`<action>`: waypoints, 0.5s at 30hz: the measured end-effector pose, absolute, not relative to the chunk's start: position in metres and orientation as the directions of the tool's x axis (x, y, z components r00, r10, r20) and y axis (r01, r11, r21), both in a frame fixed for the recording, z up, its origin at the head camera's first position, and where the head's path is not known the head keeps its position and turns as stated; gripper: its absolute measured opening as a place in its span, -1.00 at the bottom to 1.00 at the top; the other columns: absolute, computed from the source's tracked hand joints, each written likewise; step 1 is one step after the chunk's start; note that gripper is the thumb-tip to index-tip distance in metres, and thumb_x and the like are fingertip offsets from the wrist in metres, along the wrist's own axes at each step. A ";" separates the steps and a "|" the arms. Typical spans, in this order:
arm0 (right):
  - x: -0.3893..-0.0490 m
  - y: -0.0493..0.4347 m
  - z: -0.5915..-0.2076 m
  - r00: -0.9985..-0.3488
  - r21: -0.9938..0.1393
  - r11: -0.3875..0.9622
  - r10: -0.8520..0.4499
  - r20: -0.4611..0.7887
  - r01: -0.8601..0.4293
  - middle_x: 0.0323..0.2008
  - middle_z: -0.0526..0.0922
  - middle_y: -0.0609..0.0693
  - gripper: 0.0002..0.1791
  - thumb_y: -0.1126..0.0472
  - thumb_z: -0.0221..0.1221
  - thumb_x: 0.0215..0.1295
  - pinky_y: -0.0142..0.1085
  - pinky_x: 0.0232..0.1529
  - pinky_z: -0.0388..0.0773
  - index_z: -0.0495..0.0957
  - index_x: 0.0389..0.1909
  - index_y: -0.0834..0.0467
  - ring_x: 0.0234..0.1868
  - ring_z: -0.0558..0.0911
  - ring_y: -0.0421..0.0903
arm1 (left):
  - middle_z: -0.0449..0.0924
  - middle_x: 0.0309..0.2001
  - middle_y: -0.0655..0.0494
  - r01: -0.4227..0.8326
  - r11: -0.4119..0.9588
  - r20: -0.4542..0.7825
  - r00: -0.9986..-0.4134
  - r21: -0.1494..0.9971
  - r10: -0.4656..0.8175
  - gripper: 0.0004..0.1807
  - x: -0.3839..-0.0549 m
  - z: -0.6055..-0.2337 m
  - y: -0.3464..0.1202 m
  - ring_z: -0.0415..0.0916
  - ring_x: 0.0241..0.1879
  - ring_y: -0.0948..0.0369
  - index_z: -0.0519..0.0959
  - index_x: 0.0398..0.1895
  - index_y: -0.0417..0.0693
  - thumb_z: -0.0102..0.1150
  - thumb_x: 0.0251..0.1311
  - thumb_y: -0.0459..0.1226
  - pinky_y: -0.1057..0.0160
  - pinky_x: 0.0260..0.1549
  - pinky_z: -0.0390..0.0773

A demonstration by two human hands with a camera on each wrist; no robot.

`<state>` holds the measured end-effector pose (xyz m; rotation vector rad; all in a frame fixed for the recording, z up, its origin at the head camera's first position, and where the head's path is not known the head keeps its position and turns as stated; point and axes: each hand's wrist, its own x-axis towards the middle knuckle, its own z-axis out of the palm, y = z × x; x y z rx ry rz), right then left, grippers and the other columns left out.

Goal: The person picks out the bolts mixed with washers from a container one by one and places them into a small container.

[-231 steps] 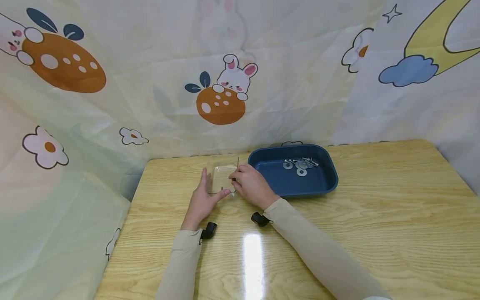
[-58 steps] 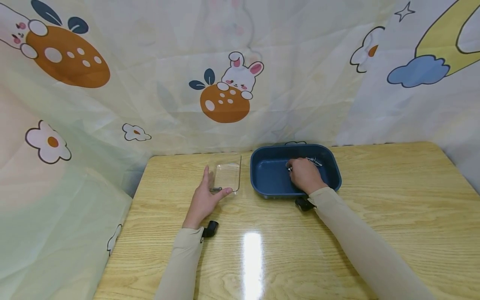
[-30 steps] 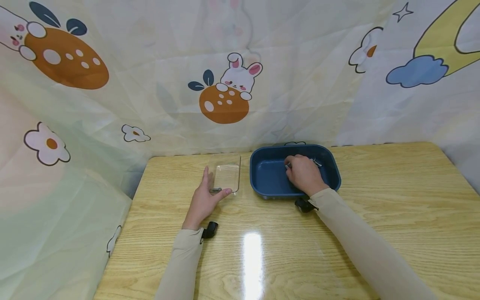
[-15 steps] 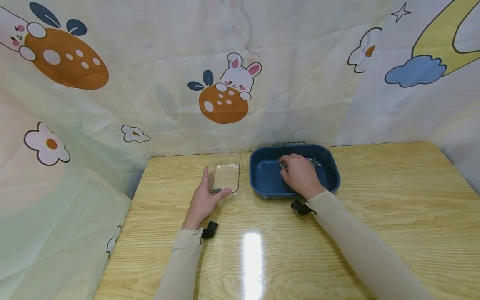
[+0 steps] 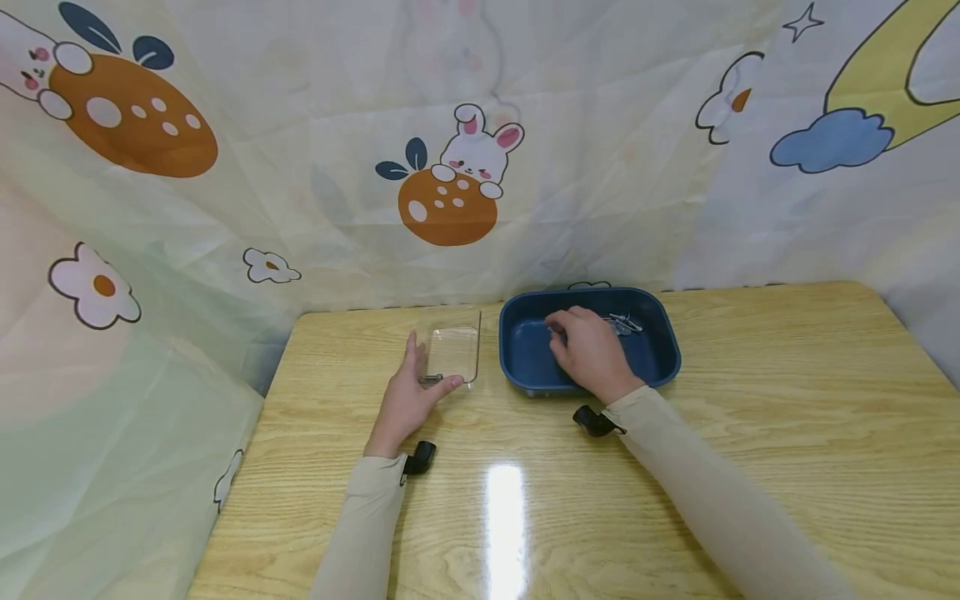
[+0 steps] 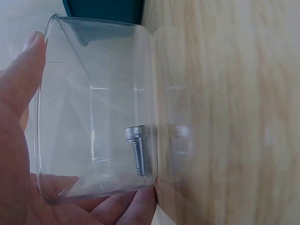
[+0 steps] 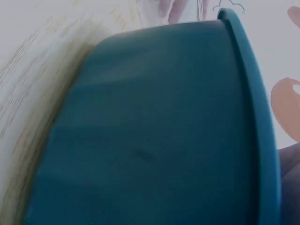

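In the head view my left hand (image 5: 405, 404) holds a clear plastic box (image 5: 455, 354), the thumb along its near side and the fingers at its left side. A socket-head screw (image 6: 137, 150) lies inside the box, as the left wrist view shows. My right hand (image 5: 592, 352) is over the blue tray (image 5: 525, 385), its fingers bent and its thumb close to the index fingertip. A small silvery metal piece (image 5: 552, 330) glints at these fingertips; its kind is too small to tell. In the right wrist view the tray's outer wall (image 7: 159, 122) hides most of the hand.
Silvery screws and washers (image 5: 625, 323) lie in the tray's right part, partly behind the right hand. The tray stands right of the box on a wooden table (image 5: 787, 400). A printed cloth (image 5: 585, 167) hangs along the table's back edge.
Earlier the right hand was at the clear box, then reached into the tray among the metal parts. Over the last second it has moved left across the tray. The left hand stays at the box.
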<state>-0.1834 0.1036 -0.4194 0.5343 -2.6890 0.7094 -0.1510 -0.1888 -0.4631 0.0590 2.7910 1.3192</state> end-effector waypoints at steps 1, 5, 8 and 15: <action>-0.184 0.102 -0.420 -0.883 -0.406 0.808 -0.273 0.382 -0.426 -0.35 0.58 0.01 -0.81 0.30 0.19 0.16 -0.22 -0.43 0.51 0.64 -0.19 0.16 -0.39 0.53 -0.07 | -0.03 0.43 -0.02 0.014 0.634 -0.031 -0.998 0.773 0.060 0.20 -0.151 -0.463 -0.189 0.10 0.33 0.06 -0.48 0.40 0.40 0.21 -0.07 0.27 -0.02 0.23 0.19; -0.184 0.097 -0.419 -0.879 -0.412 0.800 -0.278 0.388 -0.435 -0.32 0.59 0.01 -0.81 0.28 0.17 0.18 -0.22 -0.40 0.53 0.63 -0.18 0.14 -0.35 0.54 -0.07 | -0.04 0.43 -0.02 0.014 0.630 -0.032 -0.998 0.777 0.062 0.20 -0.151 -0.463 -0.189 0.09 0.34 0.07 -0.47 0.40 0.41 0.20 -0.08 0.28 -0.02 0.22 0.20; -0.183 0.093 -0.418 -0.875 -0.422 0.790 -0.282 0.394 -0.445 -0.31 0.59 0.01 -0.80 0.27 0.15 0.20 -0.22 -0.39 0.53 0.63 -0.17 0.14 -0.33 0.54 -0.07 | -0.03 0.43 -0.01 0.008 0.632 -0.035 -0.998 0.775 0.056 0.21 -0.152 -0.462 -0.188 0.10 0.34 0.07 -0.47 0.40 0.41 0.18 -0.11 0.32 -0.01 0.22 0.20; -0.181 0.083 -0.420 -0.865 -0.443 0.765 -0.288 0.412 -0.466 -0.32 0.58 0.00 -0.80 0.30 0.17 0.18 -0.25 -0.41 0.50 0.63 -0.17 0.16 -0.35 0.51 -0.09 | -0.04 0.43 0.00 0.003 0.634 -0.038 -0.998 0.773 0.051 0.20 -0.151 -0.461 -0.188 0.10 0.33 0.06 -0.47 0.41 0.40 0.20 -0.09 0.29 -0.01 0.23 0.19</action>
